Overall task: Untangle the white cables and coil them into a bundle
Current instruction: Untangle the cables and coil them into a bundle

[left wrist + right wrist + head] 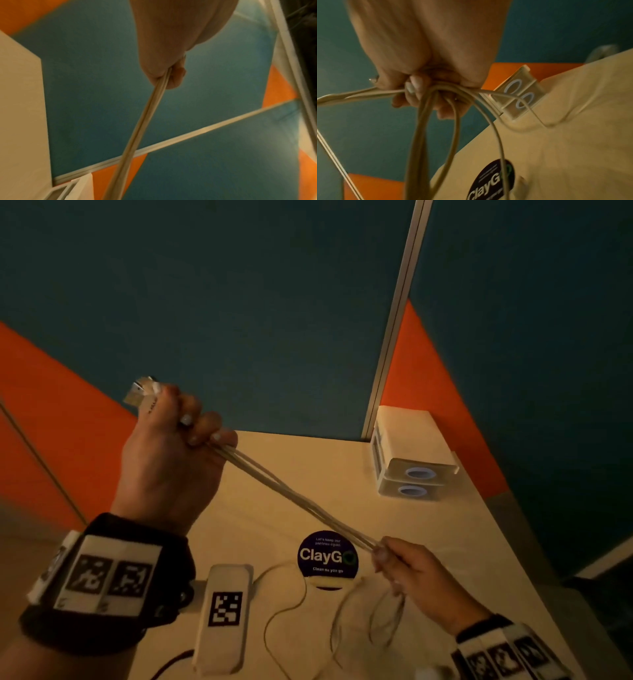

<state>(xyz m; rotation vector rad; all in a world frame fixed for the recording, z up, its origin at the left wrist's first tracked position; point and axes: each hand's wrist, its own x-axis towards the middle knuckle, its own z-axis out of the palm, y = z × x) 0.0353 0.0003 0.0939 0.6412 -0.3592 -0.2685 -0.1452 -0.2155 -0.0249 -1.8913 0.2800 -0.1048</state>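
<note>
Several strands of white cable [291, 494] run taut through the air between my two hands. My left hand [178, 440] is raised at upper left and grips one end of the strands in a fist; plug ends [140, 393] stick out above the thumb. In the left wrist view the cable [150, 108] leaves the fist of my left hand [164, 73]. Low at the right, my right hand [400, 566] pinches the other end, and loose loops [376, 621] hang from it to the table. The right wrist view shows my right hand [423, 86] holding the looped cable [453, 128].
A pale wooden table [428, 529] bears a round dark "ClayGo" sticker [327, 556] and a slack cable curve [287, 604]. Two stacked white boxes [411, 460] stand at the far right corner by a teal and orange partition [239, 302] with a metal post [397, 320].
</note>
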